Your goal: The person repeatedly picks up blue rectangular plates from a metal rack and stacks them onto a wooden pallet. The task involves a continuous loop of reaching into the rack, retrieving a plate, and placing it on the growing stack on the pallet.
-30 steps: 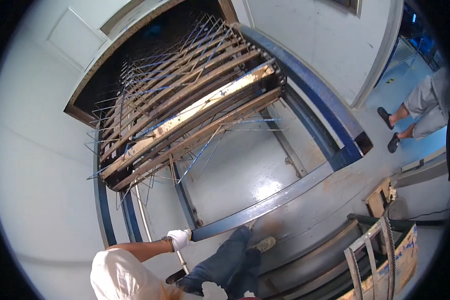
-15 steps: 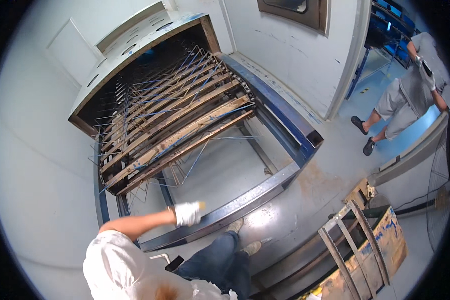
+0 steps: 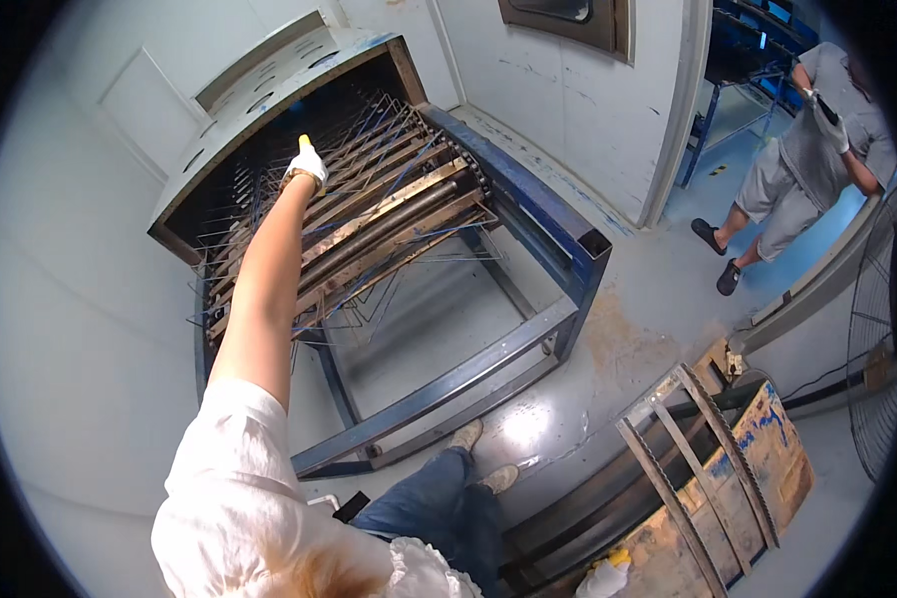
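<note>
My left hand (image 3: 307,162), in a white glove with yellow fingertips, is stretched far forward over the slatted conveyor (image 3: 369,217). Its back faces me, at least one finger points ahead, and I see nothing held. Thin bent wire hooks (image 3: 379,125) lie across the brown slats around and beyond it, some tinted blue. Near the lower edge, my right hand (image 3: 604,578), gloved in white and yellow, is beside a worn, paint-stained box (image 3: 658,573). Most of its fingers are hidden, so its grip does not show.
The conveyor runs into a dark oven-like opening (image 3: 299,105). A blue steel frame (image 3: 528,189) surrounds its near end, with a front rail (image 3: 448,384) before my feet. A metal rack (image 3: 703,478) leans on the box. At right are a fan (image 3: 872,349) and another person (image 3: 812,149).
My left arm has swung forward and away, from above the front rail to over the far slats. More of my right glove shows at the lower edge. The view has shifted slightly.
</note>
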### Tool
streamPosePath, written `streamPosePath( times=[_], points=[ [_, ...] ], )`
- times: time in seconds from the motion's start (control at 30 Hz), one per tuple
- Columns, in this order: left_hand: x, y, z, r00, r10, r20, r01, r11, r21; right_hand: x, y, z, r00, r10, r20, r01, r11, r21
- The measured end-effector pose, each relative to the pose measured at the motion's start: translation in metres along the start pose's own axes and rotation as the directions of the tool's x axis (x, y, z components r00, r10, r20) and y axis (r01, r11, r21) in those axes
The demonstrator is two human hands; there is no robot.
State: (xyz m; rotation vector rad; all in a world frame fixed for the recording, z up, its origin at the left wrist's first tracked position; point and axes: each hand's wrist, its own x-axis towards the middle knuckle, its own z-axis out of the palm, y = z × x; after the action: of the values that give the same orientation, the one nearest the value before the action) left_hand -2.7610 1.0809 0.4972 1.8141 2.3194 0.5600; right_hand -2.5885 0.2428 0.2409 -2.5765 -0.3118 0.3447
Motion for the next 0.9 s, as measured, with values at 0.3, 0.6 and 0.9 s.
streamPosePath(
  times=[0.3, 0.6, 0.9],
  points=[
    [-0.038, -0.01, -0.03, 0.913, 0.398, -0.086, -0.378, 0.907, 0.186, -0.001, -0.018, -0.012, 0.998, -0.059, -0.031, 0.053, 0.986, -0.159],
    [-0.315, -0.171, 0.028, 0.2, 0.502, 0.842, -0.896, 0.441, -0.05, 0.011, -0.016, 0.004, 0.97, 0.163, -0.182, -0.187, 0.975, -0.118],
    [-0.337, -0.479, 0.098, 0.27, -0.19, 0.944, -0.285, 0.921, 0.266, 0.037, 0.017, 0.005, 0.939, -0.342, -0.022, 0.267, 0.77, -0.58]
  ],
)
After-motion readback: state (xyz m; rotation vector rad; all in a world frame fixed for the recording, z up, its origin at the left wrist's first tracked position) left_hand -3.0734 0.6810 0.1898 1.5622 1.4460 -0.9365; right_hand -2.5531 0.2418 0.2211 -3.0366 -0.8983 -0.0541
